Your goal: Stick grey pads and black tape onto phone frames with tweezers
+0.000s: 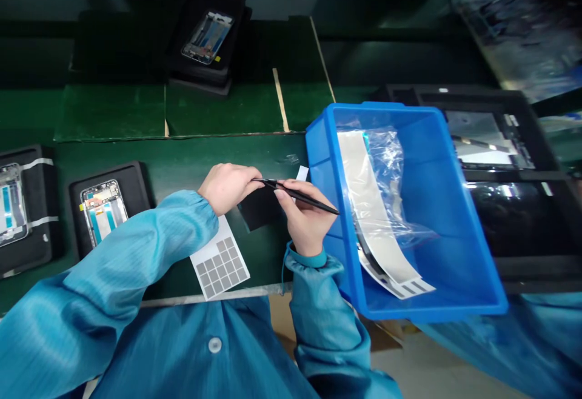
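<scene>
Black tweezers (297, 195) lie in the grip of my right hand (311, 220), their tips pointing left. My left hand (230, 187) is closed, with thumb and forefinger pinched at the tweezer tips; anything small between them cannot be made out. Below my left hand lies a white sheet (222, 265) with rows of grey square stickers, partly covered by my forearm. A dark flat piece (259, 210) rests on the green table beneath both hands. Beside my right fingers shows a small white strip (302, 173).
To the right stands a blue bin (454, 223) with sticker sheets (373, 205) and clear plastic (386, 162). Phone frames sit in black trays at left (107, 205), far left (9, 205) and on the green shelf (208, 36). More black trays (513, 217) lie beyond the bin.
</scene>
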`<move>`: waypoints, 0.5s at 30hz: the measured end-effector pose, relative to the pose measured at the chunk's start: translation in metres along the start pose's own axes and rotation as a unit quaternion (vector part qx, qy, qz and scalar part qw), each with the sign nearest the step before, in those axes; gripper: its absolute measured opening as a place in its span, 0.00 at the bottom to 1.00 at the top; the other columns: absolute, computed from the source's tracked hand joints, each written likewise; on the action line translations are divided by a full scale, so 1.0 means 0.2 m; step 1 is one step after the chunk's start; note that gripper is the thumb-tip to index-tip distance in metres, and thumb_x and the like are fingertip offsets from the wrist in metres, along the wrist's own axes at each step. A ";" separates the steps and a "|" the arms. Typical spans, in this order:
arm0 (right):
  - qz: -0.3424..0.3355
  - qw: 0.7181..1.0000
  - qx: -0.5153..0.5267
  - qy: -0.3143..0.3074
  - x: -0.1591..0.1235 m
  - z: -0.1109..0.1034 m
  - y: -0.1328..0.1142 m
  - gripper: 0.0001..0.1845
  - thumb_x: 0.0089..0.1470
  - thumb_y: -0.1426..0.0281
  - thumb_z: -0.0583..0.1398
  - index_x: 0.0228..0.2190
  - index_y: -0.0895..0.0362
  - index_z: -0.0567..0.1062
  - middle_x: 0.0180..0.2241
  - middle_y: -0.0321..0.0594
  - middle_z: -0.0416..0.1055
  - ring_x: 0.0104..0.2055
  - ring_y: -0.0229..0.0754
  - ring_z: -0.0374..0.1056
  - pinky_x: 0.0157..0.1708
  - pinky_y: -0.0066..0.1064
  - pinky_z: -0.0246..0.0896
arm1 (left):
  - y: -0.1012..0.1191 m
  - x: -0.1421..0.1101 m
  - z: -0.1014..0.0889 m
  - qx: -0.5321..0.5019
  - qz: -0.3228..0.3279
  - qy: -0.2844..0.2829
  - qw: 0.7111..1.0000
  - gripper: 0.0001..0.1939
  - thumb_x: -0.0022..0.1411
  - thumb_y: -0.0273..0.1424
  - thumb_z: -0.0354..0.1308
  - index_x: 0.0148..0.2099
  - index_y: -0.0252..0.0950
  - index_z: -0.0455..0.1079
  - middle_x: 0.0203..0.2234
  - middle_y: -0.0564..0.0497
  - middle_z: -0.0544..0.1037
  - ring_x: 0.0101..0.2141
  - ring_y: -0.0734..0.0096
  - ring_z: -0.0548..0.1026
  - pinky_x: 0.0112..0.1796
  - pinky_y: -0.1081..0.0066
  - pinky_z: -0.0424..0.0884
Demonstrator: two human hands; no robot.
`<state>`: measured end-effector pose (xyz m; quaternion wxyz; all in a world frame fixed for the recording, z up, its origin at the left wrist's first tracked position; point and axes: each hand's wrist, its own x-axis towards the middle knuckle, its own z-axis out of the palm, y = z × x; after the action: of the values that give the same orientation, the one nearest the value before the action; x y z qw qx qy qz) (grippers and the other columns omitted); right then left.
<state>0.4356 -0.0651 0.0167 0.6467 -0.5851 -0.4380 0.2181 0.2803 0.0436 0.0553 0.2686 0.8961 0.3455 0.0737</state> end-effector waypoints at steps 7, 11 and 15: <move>0.022 1.000 -0.014 -0.001 0.00 0.01 -0.02 0.06 0.49 0.67 0.71 0.33 0.51 0.81 0.35 0.40 0.81 0.40 0.47 0.79 0.45 0.44 0.76 | 0.02 0.01 -0.01 0.019 -0.013 -0.020 1.000 0.13 0.70 0.37 0.54 0.46 0.39 0.78 0.40 0.49 0.84 0.42 0.62 0.81 0.44 0.67 0.72; 0.015 1.000 -0.019 0.003 0.01 0.02 -0.02 0.05 0.49 0.67 0.71 0.32 0.51 0.81 0.34 0.39 0.81 0.39 0.47 0.79 0.44 0.44 0.76 | 0.01 0.00 -0.01 0.019 -0.007 -0.020 1.000 0.13 0.70 0.37 0.54 0.46 0.40 0.78 0.40 0.49 0.84 0.42 0.64 0.81 0.44 0.68 0.72; -0.006 1.000 -0.010 0.004 0.00 0.03 -0.02 0.06 0.49 0.71 0.71 0.32 0.51 0.82 0.33 0.38 0.82 0.38 0.44 0.78 0.42 0.41 0.76 | 0.01 -0.01 -0.02 0.018 -0.022 -0.027 0.999 0.13 0.70 0.37 0.54 0.46 0.40 0.78 0.40 0.48 0.84 0.41 0.62 0.81 0.43 0.67 0.72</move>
<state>0.4303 -0.0619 0.0196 0.6439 -0.5900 -0.4406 0.2076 0.2792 0.0426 0.0603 0.2630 0.8950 0.3585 0.0369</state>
